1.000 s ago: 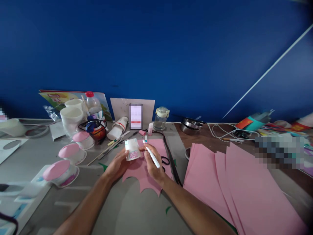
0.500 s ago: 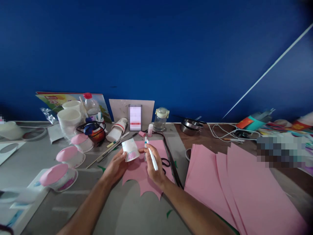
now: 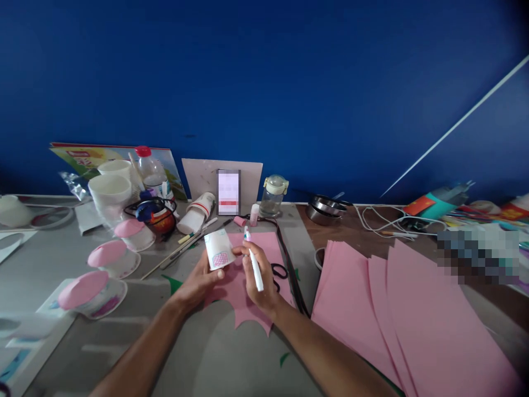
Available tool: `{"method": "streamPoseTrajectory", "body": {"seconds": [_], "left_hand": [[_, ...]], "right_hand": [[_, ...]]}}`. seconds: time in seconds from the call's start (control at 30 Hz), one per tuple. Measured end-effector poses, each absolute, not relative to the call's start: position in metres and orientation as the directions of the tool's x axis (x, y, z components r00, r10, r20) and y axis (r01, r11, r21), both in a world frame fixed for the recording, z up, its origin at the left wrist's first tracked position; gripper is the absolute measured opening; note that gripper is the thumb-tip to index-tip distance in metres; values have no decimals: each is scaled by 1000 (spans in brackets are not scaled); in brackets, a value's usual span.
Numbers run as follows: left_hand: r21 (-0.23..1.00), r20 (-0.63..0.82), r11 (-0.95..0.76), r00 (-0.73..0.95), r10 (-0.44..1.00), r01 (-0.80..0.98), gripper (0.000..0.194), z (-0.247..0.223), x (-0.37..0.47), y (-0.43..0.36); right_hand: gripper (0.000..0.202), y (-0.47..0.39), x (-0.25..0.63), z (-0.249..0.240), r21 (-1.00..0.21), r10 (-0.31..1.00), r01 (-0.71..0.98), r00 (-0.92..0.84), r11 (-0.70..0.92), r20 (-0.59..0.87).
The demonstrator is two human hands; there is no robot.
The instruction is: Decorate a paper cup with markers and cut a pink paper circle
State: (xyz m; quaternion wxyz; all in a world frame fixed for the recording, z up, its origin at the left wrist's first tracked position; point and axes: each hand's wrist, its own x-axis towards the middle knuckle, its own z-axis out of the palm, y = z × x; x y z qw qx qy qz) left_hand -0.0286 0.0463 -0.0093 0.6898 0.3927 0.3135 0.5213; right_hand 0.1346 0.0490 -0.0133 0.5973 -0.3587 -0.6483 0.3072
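Observation:
My left hand [image 3: 200, 284] is closed around a white paper cup [image 3: 215, 242], which is tilted and bears a pink crosshatched patch with a blue outline. Between the fingers of my right hand [image 3: 260, 270] lies a white marker [image 3: 256, 269], its tip end pointing up and away from me. A fingertip of the right hand is at the cup's right edge. Beneath both hands spreads a pink paper sheet [image 3: 252, 314] with scalloped cut-outs along its near edge. Black scissor handles [image 3: 280, 271] show just right of my right hand.
Several pink-topped cups [image 3: 85, 289] stand in a row on the left. Behind are stacked white cups [image 3: 109, 193], a bottle [image 3: 149, 171], a phone [image 3: 228, 192] and a glass jar [image 3: 273, 196]. Pink sheets [image 3: 351, 309] lie right, with metal bowls [image 3: 326, 209] beyond.
The cup has turned in my left hand, and the left thumb has shifted to its lower edge. The marker is tilted slightly more upright in my right hand. The camera view has shifted a little.

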Motion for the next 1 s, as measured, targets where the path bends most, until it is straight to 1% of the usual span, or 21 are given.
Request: {"method": "streamPoseTrajectory", "body": {"seconds": [0.13,0.23,0.33,0.4,0.53,0.67,0.8,1.0], "left_hand": [[872,-69,169,227,972,-460,54,-12,-29,47],[864,-66,165,217,974,-476,49,-14,-29,48],[867,-73,167,213,974,-469,46,-15,-30,49],[869,-60,161,222,973,-469,45,-13,-30,49],[862,-31,152,250,968,-483,50,-7,-26,48],[849,-46,167,244,969,-501,46,-3,-24,48],[850,-46,164,240,970,-501,49,-6,-25,49],[873,-48,162,248,967,-459,49,-6,-26,49]], "right_hand": [[31,45,135,-13,-758,779,192,-79,624,622],[33,44,136,-13,-735,757,192,-86,650,647],[32,45,136,-13,-749,764,160,-86,644,639],[32,44,137,-12,-783,789,103,-73,614,610],[37,44,140,-7,-843,843,-1,-10,539,538],[32,43,140,-3,-885,888,-73,43,459,457],[25,45,138,-3,-931,937,-98,47,350,347],[19,46,138,-1,-946,953,-116,18,302,302]]}}
